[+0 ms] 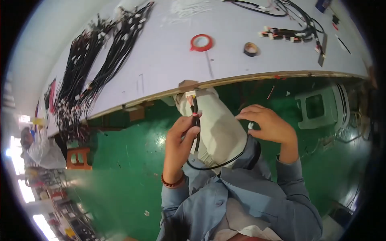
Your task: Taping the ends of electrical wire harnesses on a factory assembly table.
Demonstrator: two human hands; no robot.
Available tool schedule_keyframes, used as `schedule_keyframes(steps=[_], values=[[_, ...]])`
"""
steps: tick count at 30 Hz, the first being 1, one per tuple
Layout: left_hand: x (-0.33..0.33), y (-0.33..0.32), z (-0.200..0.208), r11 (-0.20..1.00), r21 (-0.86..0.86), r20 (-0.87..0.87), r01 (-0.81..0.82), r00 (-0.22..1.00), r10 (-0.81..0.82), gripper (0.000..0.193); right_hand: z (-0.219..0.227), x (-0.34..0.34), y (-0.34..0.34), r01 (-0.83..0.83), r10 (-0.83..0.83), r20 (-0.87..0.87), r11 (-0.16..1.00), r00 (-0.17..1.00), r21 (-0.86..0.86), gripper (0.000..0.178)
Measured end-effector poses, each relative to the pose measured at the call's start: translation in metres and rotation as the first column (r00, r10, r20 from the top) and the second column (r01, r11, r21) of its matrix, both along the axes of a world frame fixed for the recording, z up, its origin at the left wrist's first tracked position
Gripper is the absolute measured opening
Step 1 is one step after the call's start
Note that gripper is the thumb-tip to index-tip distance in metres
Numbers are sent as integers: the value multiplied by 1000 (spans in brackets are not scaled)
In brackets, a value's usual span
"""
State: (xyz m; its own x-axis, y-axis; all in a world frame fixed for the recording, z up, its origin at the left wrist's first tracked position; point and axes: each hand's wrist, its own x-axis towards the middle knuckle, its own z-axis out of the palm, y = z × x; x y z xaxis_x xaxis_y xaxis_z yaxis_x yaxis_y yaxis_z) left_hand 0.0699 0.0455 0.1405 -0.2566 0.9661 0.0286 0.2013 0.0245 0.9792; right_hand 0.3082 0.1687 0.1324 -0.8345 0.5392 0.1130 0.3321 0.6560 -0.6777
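My left hand [181, 138] is closed around a black wire harness [196, 120] and holds it upright over my lap. At its top is a white connector [190, 93] with several thin coloured wires below it, and a red band wraps the cable just above my thumb. A black cable loops from the harness across my lap toward the right. My right hand [267, 124] has thumb and fingers apart. Beside its thumb tip is a small white connector [250, 125]; the fingers do not close on it.
On the white table [161, 60] lie large bundles of black harnesses [86, 60] at left and more harnesses [295, 34] at right. A red tape roll [201, 42] and a dark tape roll [251, 49] are between them. A white stool [317, 106] stands right; an orange stool [79, 158], left.
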Motion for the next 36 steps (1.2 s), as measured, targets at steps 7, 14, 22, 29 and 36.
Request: schedule_keyframes(steps=[7, 14, 22, 29, 36], values=[[-5, -21, -10, 998, 46, -71, -36, 997, 39, 25, 11, -54, -17, -83, -48, -310, 915, 950, -395, 29], [-1, -23, -12, 1000, 7, -91, -13, 996, 14, 25, 5, -89, -32, -104, -321, -419, 676, 849, -729, 23], [1, -16, -18, 999, 36, -95, 18, 995, -15, 26, -10, -95, -34, -113, -361, -458, 672, 812, -731, 20], [3, -16, -28, 994, 112, -14, 15, 1000, -13, 20, -10, -93, -33, -134, -379, -445, 619, 811, -774, 22], [3, -17, -23, 992, 112, -62, 51, 997, -44, 20, 2, -87, -20, -223, -355, -470, 554, 809, -802, 16]])
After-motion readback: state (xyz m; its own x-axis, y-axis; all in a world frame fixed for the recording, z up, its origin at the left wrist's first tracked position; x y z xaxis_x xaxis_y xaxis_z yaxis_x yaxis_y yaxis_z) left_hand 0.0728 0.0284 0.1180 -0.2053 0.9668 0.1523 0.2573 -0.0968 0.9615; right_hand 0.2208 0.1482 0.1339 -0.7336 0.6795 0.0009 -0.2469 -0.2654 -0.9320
